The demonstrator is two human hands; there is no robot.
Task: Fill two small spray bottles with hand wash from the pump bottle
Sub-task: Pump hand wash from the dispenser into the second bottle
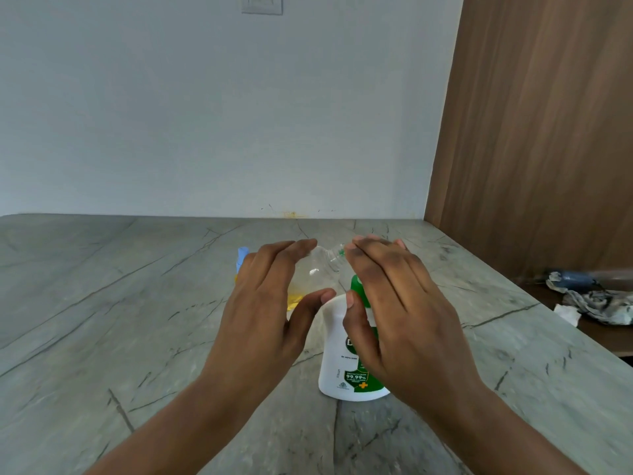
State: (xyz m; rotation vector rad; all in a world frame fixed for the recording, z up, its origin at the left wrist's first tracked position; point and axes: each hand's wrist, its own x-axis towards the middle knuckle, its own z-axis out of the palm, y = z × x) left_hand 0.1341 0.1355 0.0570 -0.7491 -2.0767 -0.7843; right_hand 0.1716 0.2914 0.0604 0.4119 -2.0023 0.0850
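Both hands mid-frame, palms down over the counter. Left hand cupped round a tilted clear spray bottle, right hand spread flat, hovering over the white pump bottle at lower center.

Two bare hands are seen, the left hand and the right hand. One white pump bottle with a green pump is counted on the table. One clear small bottle is seen between the hands, tilted. One blue-capped item is partly hidden behind the left hand; whether it is a second spray bottle cannot be told. One heap of crumpled cloth is counted at the right. One switch plate is seen on the wall.
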